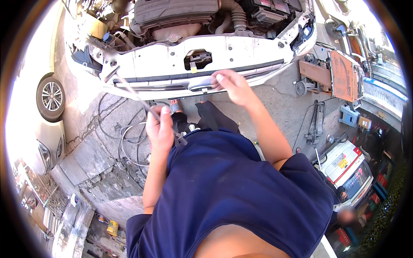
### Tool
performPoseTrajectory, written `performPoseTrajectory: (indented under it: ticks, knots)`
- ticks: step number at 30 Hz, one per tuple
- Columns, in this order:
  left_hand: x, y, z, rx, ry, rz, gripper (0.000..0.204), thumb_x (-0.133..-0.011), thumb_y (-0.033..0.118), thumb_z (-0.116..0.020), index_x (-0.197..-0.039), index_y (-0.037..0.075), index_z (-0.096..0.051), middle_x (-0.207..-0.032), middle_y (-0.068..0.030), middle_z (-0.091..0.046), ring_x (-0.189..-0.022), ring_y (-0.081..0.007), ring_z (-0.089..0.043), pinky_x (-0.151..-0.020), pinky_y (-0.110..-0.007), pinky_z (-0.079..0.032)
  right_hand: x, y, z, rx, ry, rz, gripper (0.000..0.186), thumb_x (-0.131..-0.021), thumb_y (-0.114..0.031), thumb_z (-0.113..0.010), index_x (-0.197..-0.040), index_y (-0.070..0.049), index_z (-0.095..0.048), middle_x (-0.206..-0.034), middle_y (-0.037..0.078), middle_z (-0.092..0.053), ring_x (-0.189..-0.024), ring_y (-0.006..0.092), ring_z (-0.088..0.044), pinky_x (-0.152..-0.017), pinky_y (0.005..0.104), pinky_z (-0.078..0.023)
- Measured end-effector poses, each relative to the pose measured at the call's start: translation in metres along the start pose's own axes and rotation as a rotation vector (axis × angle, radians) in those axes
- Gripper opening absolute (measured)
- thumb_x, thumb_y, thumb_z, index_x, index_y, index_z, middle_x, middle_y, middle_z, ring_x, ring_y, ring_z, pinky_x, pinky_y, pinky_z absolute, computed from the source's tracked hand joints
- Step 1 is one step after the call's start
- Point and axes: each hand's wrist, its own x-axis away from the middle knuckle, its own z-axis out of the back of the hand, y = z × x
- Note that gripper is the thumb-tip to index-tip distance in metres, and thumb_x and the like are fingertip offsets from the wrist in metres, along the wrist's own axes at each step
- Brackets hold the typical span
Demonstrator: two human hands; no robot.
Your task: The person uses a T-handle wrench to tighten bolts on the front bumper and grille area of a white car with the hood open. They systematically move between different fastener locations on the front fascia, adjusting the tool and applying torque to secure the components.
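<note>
My left hand (160, 131) is closed around a long thin metal T-handle wrench (131, 90). Its short crosspiece reaches the left side of the white car front (159, 56), while the other end sticks out below my fist, near my shirt. Over the right part of the grille, my right hand (232, 86) has its fingers curled with the thumb against them. Whatever they may pinch is too small to make out. Just beyond my hands lies the open engine bay, with a dark engine cover (172, 13) and a hood latch (198, 59) in the middle of the white panel.
Black and pale hoses (124, 144) coil on the concrete at my left. An orange wheeled machine (344, 77) stands right, with a floor jack (317, 122) and blue container (348, 116) nearer. Parked cars flank me; another person (342, 193) is at the lower right.
</note>
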Motion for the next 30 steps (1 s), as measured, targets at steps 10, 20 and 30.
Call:
performPoseTrajectory:
  ticks: [10, 20, 30]
  knots:
    - [-0.008, -0.036, -0.172, -0.891, -0.815, -0.565, 0.032, -0.090, 0.034, -0.061, -0.087, 0.002, -0.059, -0.078, -0.0158, -0.067, -0.072, -0.0382, -0.067, -0.064, -0.047, -0.054, 0.048, 0.041, 0.020, -0.164, 0.612, 0.250, 0.035, -0.109, -0.029, -0.041, -0.095, -0.002, -0.058, -0.088, 0.007, -0.066, -0.076, 0.0158, -0.060, -0.071, 0.0330, -0.050]
    - [-0.057, -0.051, -0.071, -0.829, -0.361, -0.003, 0.033, -0.095, 0.032, -0.063, -0.087, 0.000, -0.064, -0.074, -0.0194, -0.067, -0.070, -0.0344, -0.068, -0.064, -0.042, -0.051, 0.056, 0.105, 0.028, 0.484, 0.787, -0.007, 0.035, -0.104, -0.029, -0.046, -0.089, 0.001, -0.056, -0.066, 0.025, -0.056, -0.062, 0.0450, -0.058, -0.060, 0.0469, -0.046]
    - [-0.067, -0.063, 0.017, -0.691, 0.020, 0.092, 0.034, -0.096, 0.027, -0.062, -0.080, -0.002, -0.059, -0.064, -0.0122, -0.058, -0.058, -0.0178, -0.052, -0.060, -0.035, -0.046, 0.028, 0.093, 0.027, 0.566, 0.726, -0.060, 0.036, -0.104, -0.030, -0.046, -0.092, 0.001, -0.059, -0.066, 0.025, -0.058, -0.064, 0.0468, -0.059, -0.061, 0.0480, -0.047]
